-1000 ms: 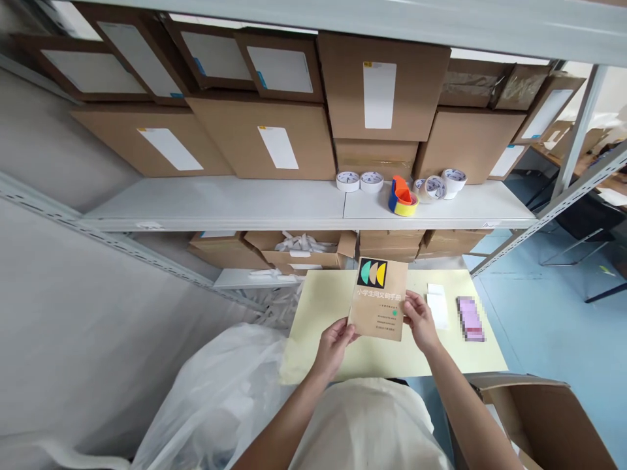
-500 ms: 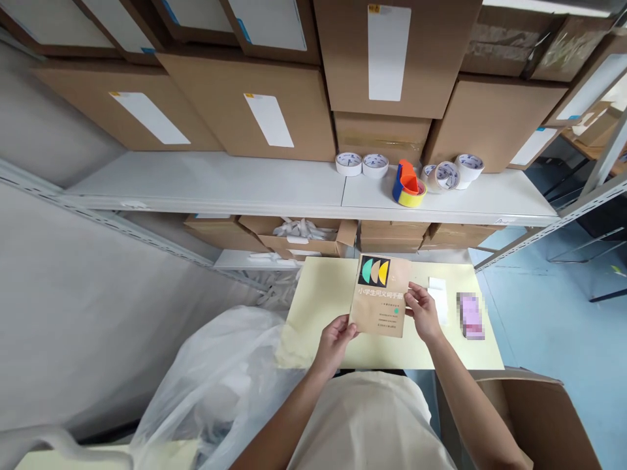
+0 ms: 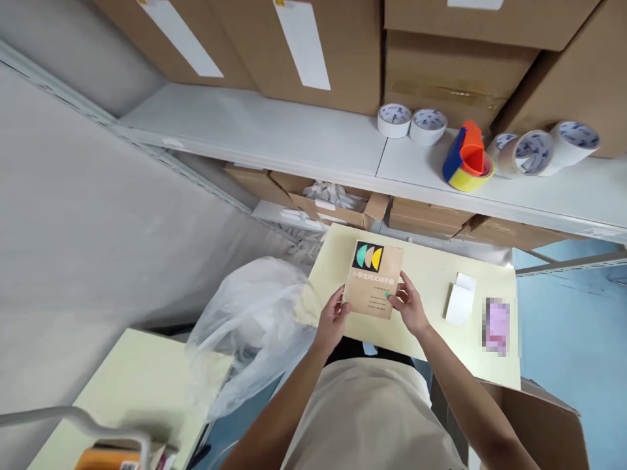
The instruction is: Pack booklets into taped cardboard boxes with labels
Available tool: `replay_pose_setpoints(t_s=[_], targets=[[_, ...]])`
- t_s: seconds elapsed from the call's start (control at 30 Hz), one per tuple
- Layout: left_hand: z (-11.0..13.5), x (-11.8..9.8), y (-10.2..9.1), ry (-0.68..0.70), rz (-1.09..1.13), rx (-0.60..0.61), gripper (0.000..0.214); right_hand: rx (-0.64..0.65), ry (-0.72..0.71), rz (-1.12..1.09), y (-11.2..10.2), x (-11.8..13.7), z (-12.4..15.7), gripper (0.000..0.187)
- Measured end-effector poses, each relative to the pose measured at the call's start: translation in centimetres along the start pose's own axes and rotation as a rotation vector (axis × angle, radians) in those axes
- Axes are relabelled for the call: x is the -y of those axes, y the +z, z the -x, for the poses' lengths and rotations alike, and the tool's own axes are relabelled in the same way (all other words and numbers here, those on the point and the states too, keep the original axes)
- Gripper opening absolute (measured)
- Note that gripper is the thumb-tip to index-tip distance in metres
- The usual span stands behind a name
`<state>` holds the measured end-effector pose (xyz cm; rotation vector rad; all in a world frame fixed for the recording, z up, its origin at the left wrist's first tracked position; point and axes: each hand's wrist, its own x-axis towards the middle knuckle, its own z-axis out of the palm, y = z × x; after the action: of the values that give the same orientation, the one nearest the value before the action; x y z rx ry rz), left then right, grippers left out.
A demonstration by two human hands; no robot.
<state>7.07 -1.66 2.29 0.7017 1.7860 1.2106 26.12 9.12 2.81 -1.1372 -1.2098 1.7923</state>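
Observation:
A thin tan book with a black panel of green, tan and yellow half-circles on its cover is held up over the pale yellow table. My left hand pinches its lower left corner. On the right edge, my right hand grips with the thumb on the cover near a green dot. Fingers behind the book are hidden. To the right on the tabletop lie a white paper pad or small box and a blurred purple item.
A clear plastic bag bulges at the table's left. An open carton stands low right. Tape rolls and an orange-blue tape dispenser sit on the grey shelf. Another table at lower left bears an orange item.
My view has turned left and tilted, bringing the lower-left table with its orange item into sight. Both hands still hold the book; my right thumb now lies further onto the cover.

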Motion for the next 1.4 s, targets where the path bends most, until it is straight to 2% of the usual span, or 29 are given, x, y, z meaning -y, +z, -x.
replay_pose_setpoints(t_s=[0.17,0.3,0.47,0.63,0.73,0.83,0.93,1.03,1.13,1.4], targets=[[-3.3,4.3,-3.6,-0.025,-0.165,-0.111,0.047,-0.034,0.064,0.137,4.7,-5.0,-3.2,0.079],[-6.5,6.9,-5.7,-0.005,-0.296,-0.138,0.042,-0.094,0.128,0.231,7.1,-8.1,-5.2,0.078],[-10.0,9.6,-7.3,0.003,-0.443,-0.039,0.042,-0.167,0.193,0.348,9.1,-11.0,-6.9,0.073],[-12.1,11.7,-8.4,-0.031,-0.46,0.025,0.043,-0.254,0.207,0.427,10.9,-13.3,-7.9,0.06],[-12.5,12.3,-9.0,-0.031,-0.471,0.031,0.042,-0.288,0.199,0.44,11.4,-14.2,-7.6,0.06],[-12.1,12.4,-9.5,-0.011,-0.466,0.005,0.04,-0.317,0.191,0.465,11.7,-14.8,-6.0,0.06],[-11.4,12.4,-9.8,-0.029,-0.414,0.009,0.035,-0.301,0.217,0.447,12.2,-15.3,-4.0,0.061],[-11.2,12.2,-9.7,-0.052,-0.358,0.017,0.032,-0.289,0.221,0.417,12.9,-15.5,-3.3,0.062],[-12.0,11.8,-9.5,-0.056,-0.312,0.005,0.036,-0.306,0.213,0.413,13.5,-15.4,-4.5,0.062],[-15.9,11.1,-9.2,-0.09,-0.235,0.015,0.042,-0.319,0.214,0.422,14.2,-14.2,-9.1,0.064]])
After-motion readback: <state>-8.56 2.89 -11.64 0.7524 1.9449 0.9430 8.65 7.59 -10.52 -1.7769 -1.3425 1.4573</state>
